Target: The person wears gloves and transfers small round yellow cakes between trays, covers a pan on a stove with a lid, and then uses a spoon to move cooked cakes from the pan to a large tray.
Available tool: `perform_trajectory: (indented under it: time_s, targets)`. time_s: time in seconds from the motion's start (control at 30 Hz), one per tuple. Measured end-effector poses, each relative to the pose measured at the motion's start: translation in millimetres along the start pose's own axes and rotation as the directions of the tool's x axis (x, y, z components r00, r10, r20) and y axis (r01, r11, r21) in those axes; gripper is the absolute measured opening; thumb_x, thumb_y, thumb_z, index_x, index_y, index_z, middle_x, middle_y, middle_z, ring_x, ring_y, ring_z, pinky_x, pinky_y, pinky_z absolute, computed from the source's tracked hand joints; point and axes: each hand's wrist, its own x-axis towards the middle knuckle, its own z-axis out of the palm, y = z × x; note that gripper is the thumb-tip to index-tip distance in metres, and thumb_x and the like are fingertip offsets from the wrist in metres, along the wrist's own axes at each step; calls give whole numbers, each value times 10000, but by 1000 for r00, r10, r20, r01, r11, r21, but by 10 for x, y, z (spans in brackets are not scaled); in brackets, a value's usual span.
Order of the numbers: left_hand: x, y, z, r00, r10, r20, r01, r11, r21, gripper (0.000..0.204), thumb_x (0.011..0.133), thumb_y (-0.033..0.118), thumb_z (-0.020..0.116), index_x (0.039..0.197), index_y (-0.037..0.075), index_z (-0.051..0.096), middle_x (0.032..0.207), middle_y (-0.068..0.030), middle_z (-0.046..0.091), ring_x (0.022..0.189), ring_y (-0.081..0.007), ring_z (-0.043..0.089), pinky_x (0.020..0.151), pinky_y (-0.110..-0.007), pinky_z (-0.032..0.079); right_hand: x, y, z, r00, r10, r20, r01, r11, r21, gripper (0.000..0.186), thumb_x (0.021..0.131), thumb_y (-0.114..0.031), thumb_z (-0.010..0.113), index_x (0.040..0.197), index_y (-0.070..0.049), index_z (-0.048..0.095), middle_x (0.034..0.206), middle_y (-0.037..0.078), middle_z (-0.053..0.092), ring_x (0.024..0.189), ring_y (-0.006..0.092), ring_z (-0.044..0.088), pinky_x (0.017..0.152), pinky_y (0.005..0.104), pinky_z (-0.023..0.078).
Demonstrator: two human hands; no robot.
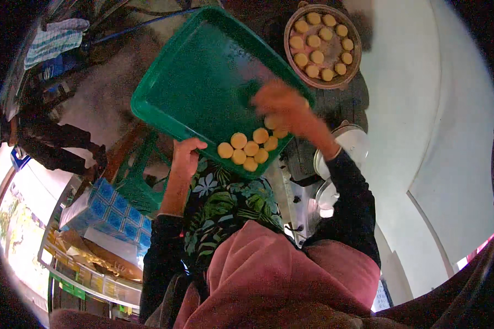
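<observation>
A green rectangular tray (203,71) is tilted across my lap. My left hand (188,155) grips its near left edge, the thumb over the rim and the fingers hidden beneath. Several small round pale-yellow cakes (251,148) lie bunched in the tray's near right corner. Over the right side of the tray is my right hand (282,107), smeared by motion, just above the cakes at that side. Whether it holds one cannot be made out.
Beyond the tray at the far right stands a round pan (325,85) with several similar cakes spaced inside. White round lids (352,147) are to the right of my right forearm, near a pale wall (406,82). A blue-patterned box (112,205) and a green stool (142,181) are at left.
</observation>
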Motion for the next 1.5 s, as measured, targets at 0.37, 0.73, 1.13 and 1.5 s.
perform_trajectory:
  time_s: [0.37,0.73,1.13,1.5]
  targets:
    - [137,-324,-175,975,95,200,-133,974,186,231,577,-34,565,788,58,582,728,-52,559,725,-205,544,703,-350,421,-217,-473,551,987,72,143,-82,995,62,241,622,-119,651,842,-56,577,776,68,484,794,271,487,685,377,426]
    - [226,-286,-318,961,-274,43,277,957,-87,295,562,-24,603,838,61,541,714,-34,530,706,-218,534,644,-398,443,-481,745,-657,476,493,-728,-628,770,112,133,708,-66,662,837,-46,640,759,56,653,713,141,617,661,283,490]
    - [248,-357,-373,939,-339,65,344,906,-248,76,600,31,605,674,25,588,709,-66,587,705,-207,546,668,-396,448,-476,1968,-789,547,397,-737,-835,326,-444,265,724,-316,659,738,-52,637,712,124,605,647,275,574,602,359,473]
    - [141,-198,-242,986,-156,57,157,988,-14,102,600,16,614,691,37,575,705,-59,567,704,-222,546,662,-377,439,-340,634,-556,869,237,-435,-448,749,-488,254,652,-29,586,899,-72,623,872,92,594,800,268,571,667,332,466]
